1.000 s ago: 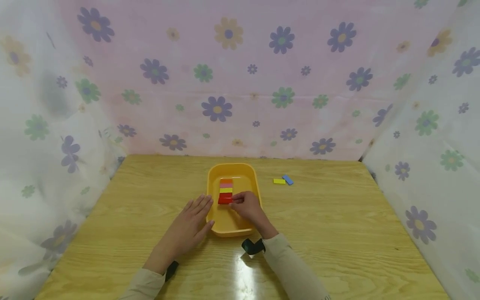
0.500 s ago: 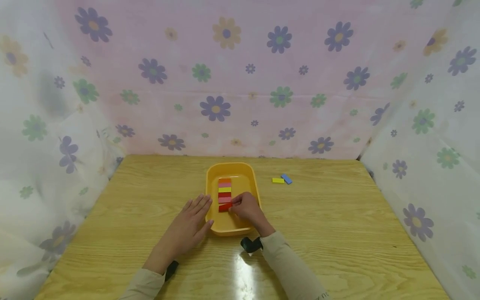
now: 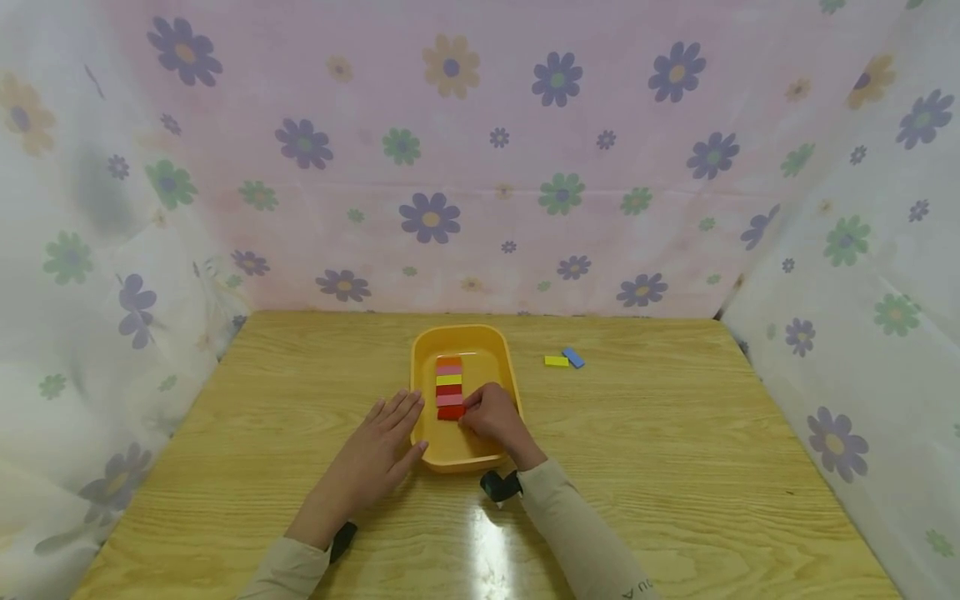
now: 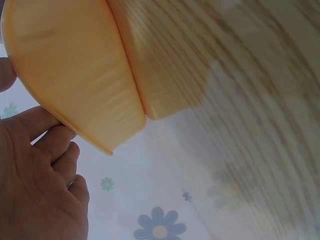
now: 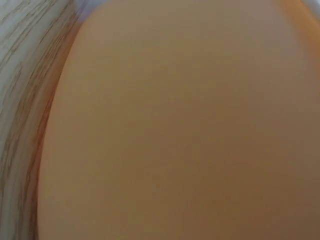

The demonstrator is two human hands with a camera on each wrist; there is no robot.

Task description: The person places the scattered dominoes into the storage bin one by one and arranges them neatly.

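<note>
A yellow-orange plastic tray (image 3: pixel 472 452) stands on the table, and flat coloured blocks lie side by side in it in a row. From the far end come orange (image 3: pixel 450 361), pink, yellow (image 3: pixel 449 380), dark red (image 3: pixel 449 390) and pink (image 3: pixel 449 401) blocks. At the near end of the row, my right hand (image 3: pixel 497 419) pinches the right end of a red block (image 3: pixel 450 413). My left hand (image 3: pixel 378 454) has its fingers extended against the tray's left rim. In the right wrist view only the tray's outer wall (image 5: pixel 175 125) shows, hiding that hand.
On the table right of the tray lie a yellow block (image 3: pixel 556 362) and a blue block (image 3: pixel 573 358), close together. A flowered curtain (image 3: pixel 480 167) encloses the back and sides of the wooden table (image 3: pixel 660 467).
My right hand has brought the red block nearer to me, from over the second pink block to the row's near end, and straightened it. My left hand stays on the rim.
</note>
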